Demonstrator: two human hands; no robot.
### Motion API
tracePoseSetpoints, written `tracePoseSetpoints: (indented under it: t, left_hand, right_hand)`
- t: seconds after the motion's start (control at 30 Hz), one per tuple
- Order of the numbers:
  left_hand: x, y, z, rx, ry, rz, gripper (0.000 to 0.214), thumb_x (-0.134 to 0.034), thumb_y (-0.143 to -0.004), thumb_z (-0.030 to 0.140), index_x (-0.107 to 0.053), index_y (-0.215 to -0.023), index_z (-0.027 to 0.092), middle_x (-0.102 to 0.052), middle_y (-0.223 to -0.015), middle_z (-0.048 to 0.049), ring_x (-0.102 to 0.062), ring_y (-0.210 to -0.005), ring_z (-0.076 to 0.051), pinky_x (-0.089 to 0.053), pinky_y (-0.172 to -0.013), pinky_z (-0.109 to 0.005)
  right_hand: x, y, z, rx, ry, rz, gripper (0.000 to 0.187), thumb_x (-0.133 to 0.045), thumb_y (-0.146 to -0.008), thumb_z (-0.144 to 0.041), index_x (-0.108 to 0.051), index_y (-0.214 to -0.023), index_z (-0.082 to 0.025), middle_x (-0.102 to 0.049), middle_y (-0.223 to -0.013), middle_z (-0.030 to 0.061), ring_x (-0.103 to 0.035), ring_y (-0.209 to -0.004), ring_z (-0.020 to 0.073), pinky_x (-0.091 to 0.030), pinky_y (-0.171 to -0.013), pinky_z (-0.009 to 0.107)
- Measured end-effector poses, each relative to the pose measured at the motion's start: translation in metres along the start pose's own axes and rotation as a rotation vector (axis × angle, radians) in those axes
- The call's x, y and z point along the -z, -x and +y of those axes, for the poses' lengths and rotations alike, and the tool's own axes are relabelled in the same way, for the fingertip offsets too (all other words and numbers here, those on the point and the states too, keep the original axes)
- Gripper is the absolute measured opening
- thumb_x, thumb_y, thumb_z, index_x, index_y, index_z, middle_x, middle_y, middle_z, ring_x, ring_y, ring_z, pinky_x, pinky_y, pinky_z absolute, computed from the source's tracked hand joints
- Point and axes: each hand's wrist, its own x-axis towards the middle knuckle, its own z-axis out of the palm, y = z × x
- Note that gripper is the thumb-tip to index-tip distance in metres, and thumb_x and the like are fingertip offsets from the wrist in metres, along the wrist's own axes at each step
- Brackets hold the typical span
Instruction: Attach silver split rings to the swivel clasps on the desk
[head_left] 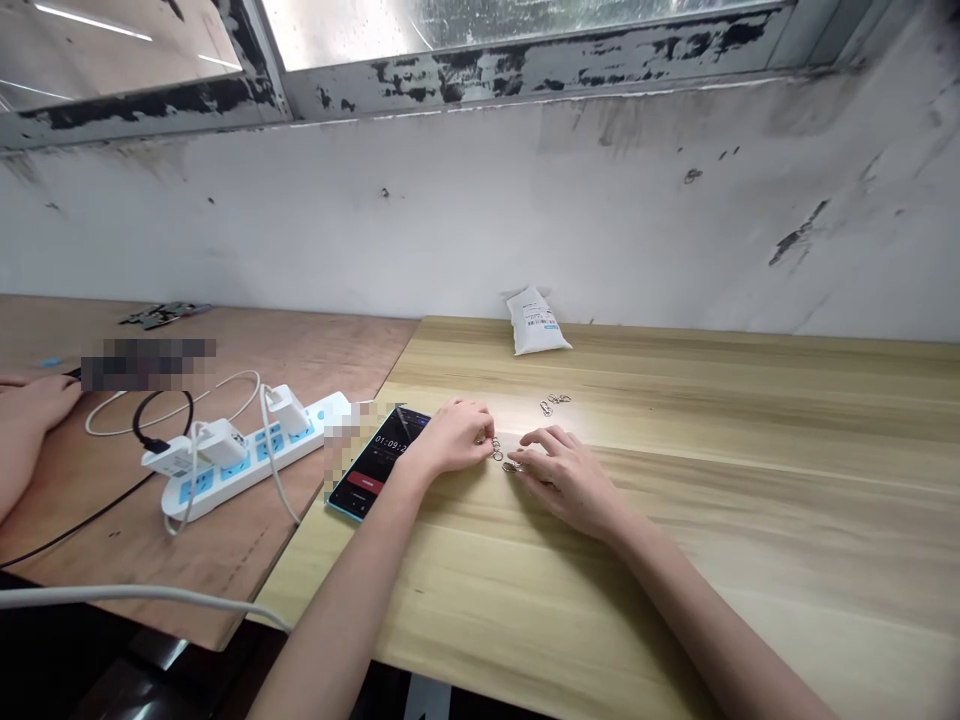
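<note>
Head view: my left hand (459, 437) is bent over the tabletop (750, 430), its fingertips drawn together on small metal rings (497, 449) that peek out on the side facing my right hand (566, 480). The fingers of that right hand are loosely curved, thumb and forefinger at another small metal piece (512, 467) — whether they pinch it or only touch it, I cannot tell. The two grips sit close together with a narrow gap between them.

Just beyond my fingertips lies a loose cluster of metal pieces (546, 408), untouched by either hand. I judge the handling to be partway along: the pieces at my fingers look unfinished with, while those in the cluster are too small to tell as done or waiting.

Farther out past the cluster, near the wall, rests a white packet (538, 322); I cannot see what is inside. Close outside my left grip lies a phone (369, 468) with lit digits, partly behind my wrist.
</note>
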Motion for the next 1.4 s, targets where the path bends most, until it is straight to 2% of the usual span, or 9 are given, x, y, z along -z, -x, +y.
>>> tracePoseSetpoints:
  t: [0.1,0.2,0.47,0.7,0.83,0.93,1.03,1.2,1.4]
  left_hand:
    - [0.000,0.001,0.000,0.017,-0.001,0.008,0.011,-0.057,-0.078,0.017,-0.067,-0.077,0.020,-0.068,-0.088,-0.0050,-0.061,-0.086,-0.023,-0.040,-0.087,-0.036]
    - [0.000,0.001,0.001,0.034,0.007,0.030,0.012,-0.056,-0.080,0.019,-0.068,-0.082,0.020,-0.069,-0.092,-0.0048,-0.061,-0.089,-0.023,-0.042,-0.086,-0.035]
    - [-0.004,0.001,0.005,0.002,0.074,-0.022,0.014,-0.060,-0.084,0.029,-0.070,-0.088,0.021,-0.066,-0.099,-0.0051,-0.060,-0.095,-0.022,-0.044,-0.081,-0.031]
    - [0.002,0.003,0.003,-0.007,0.098,-0.082,0.023,-0.067,-0.077,0.028,-0.068,-0.099,0.022,-0.060,-0.116,-0.0065,-0.052,-0.114,-0.026,-0.041,-0.099,-0.038]
    - [0.005,0.005,0.000,0.040,0.124,-0.161,0.046,-0.075,-0.071,0.042,-0.064,-0.112,0.026,-0.053,-0.129,-0.0074,-0.045,-0.126,-0.028,-0.036,-0.107,-0.042]
    - [0.002,0.005,-0.003,0.062,0.135,-0.187,0.070,-0.077,-0.063,0.057,-0.058,-0.123,0.028,-0.049,-0.135,-0.0086,-0.041,-0.131,-0.031,-0.033,-0.110,-0.045]
    - [-0.005,0.004,-0.005,0.060,0.110,-0.152,0.079,-0.075,-0.062,0.063,-0.054,-0.129,0.027,-0.048,-0.138,-0.0099,-0.038,-0.134,-0.032,-0.030,-0.111,-0.047]
    - [-0.020,0.001,0.000,0.035,0.060,-0.075,0.074,-0.073,-0.067,0.061,-0.051,-0.129,0.028,-0.048,-0.139,-0.0106,-0.038,-0.135,-0.031,-0.030,-0.111,-0.047]
    - [-0.030,0.000,0.004,0.013,0.030,-0.055,0.066,-0.071,-0.070,0.059,-0.052,-0.124,0.028,-0.050,-0.136,-0.0107,-0.042,-0.131,-0.032,-0.033,-0.108,-0.049]
  right_hand:
    - [0.001,0.000,0.001,-0.004,-0.019,-0.016,0.016,-0.055,-0.094,-0.027,-0.071,-0.093,-0.026,-0.064,-0.105,0.0080,-0.055,-0.099,0.0232,-0.045,-0.080,0.038]
    - [0.003,0.001,0.002,-0.029,-0.052,-0.012,0.020,-0.054,-0.094,-0.026,-0.070,-0.082,-0.023,-0.065,-0.100,0.0076,-0.056,-0.094,0.0221,-0.044,-0.080,0.038]
    - [0.003,-0.001,0.003,-0.051,-0.081,0.012,0.015,-0.053,-0.094,-0.023,-0.069,-0.093,-0.022,-0.066,-0.092,0.0064,-0.056,-0.087,0.0207,-0.043,-0.077,0.036]
    - [0.004,0.003,0.025,-0.224,-0.058,0.066,0.019,-0.051,-0.094,-0.025,-0.070,-0.092,-0.021,-0.066,-0.092,0.0074,-0.056,-0.088,0.0226,-0.044,-0.078,0.037]
    - [0.003,0.007,0.040,-0.343,-0.058,0.102,0.021,-0.050,-0.093,-0.028,-0.070,-0.095,-0.020,-0.065,-0.097,0.0090,-0.058,-0.092,0.0249,-0.045,-0.082,0.041]
    - [0.000,0.007,0.043,-0.358,-0.191,0.091,0.027,-0.046,-0.095,-0.031,-0.070,-0.101,-0.021,-0.065,-0.103,0.0102,-0.058,-0.100,0.0257,-0.046,-0.087,0.042]
    - [-0.003,0.004,0.037,-0.331,-0.436,0.068,0.032,-0.042,-0.097,-0.037,-0.066,-0.111,-0.021,-0.063,-0.116,0.0104,-0.057,-0.112,0.0246,-0.044,-0.097,0.041]
    - [-0.003,0.000,0.013,-0.326,-0.724,0.004,0.037,-0.038,-0.099,-0.041,-0.061,-0.122,-0.024,-0.062,-0.125,0.0081,-0.057,-0.116,0.0225,-0.044,-0.100,0.037]
    - [-0.003,-0.002,-0.003,-0.337,-0.834,-0.040,0.035,-0.040,-0.099,-0.043,-0.065,-0.111,-0.022,-0.067,-0.112,0.0072,-0.061,-0.107,0.0225,-0.046,-0.095,0.036]
